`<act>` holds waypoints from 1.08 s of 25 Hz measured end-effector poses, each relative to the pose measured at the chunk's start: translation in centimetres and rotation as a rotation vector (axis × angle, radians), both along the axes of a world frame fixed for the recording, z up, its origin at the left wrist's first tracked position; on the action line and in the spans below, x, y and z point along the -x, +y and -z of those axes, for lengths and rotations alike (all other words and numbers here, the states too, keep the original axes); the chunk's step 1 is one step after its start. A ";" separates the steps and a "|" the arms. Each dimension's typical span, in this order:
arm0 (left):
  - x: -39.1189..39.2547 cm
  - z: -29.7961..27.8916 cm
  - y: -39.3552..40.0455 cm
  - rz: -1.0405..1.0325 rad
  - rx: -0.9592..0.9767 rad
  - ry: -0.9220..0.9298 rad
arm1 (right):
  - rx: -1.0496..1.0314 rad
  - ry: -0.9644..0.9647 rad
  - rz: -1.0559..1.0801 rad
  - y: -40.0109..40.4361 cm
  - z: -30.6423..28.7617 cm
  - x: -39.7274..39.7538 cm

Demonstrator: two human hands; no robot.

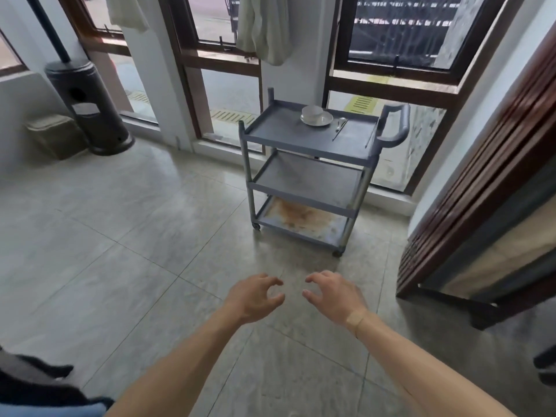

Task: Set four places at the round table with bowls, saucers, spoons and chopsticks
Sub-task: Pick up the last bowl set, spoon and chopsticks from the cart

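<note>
Both hands, left hand (pixel 255 297) and right hand (pixel 332 294), hang empty with fingers loosely apart. At one o'clock the cart (pixel 310 145) holds bowl (pixel 312 112) on saucer (pixel 323 120); best lifted together, level.

- You have one view only, from the camera on your head, so no second view shares any part of the scene.
- It looks forward and steeply down across the tiled floor (pixel 126 242).
- Its wide angle bends straight lines: the window frames (pixel 221 60) at 12 o'clock lean outward.
- Nearest the lens, your forearms enter from 6 o'clock, with the left hand (pixel 255 297) and right hand (pixel 334 296) low in the centre.
- The grey cart (pixel 304 176) stands farther off, towards 12 o'clock, by the windows.
- The wooden door frame (pixel 481 176) fills 3 o'clock.
</note>
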State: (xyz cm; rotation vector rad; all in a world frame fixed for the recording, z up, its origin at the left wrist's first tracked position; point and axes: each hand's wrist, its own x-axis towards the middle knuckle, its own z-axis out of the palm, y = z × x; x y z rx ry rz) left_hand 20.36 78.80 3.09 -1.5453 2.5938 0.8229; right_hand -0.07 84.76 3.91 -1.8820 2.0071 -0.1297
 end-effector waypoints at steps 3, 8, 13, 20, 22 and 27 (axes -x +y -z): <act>0.8 -0.6 -5.5 0.004 0.024 0.002 | 0.010 0.016 -0.005 -5.8 -0.9 1.2; 1.3 -0.6 -16.2 0.006 0.061 0.018 | 0.024 0.042 0.005 -15.5 -1.3 1.9; 1.1 0.0 -28.2 0.054 0.077 0.048 | 0.044 0.024 0.091 -26.0 -0.9 1.1; 1.4 -0.4 -42.7 0.174 0.063 0.053 | 0.073 -0.004 0.211 -38.6 -0.7 -0.4; 2.1 -0.3 -46.3 0.191 0.064 0.059 | 0.083 -0.006 0.246 -41.4 -0.7 0.1; 6.0 0.4 -53.5 0.235 0.064 0.075 | 0.073 -0.005 0.304 -47.7 0.2 3.5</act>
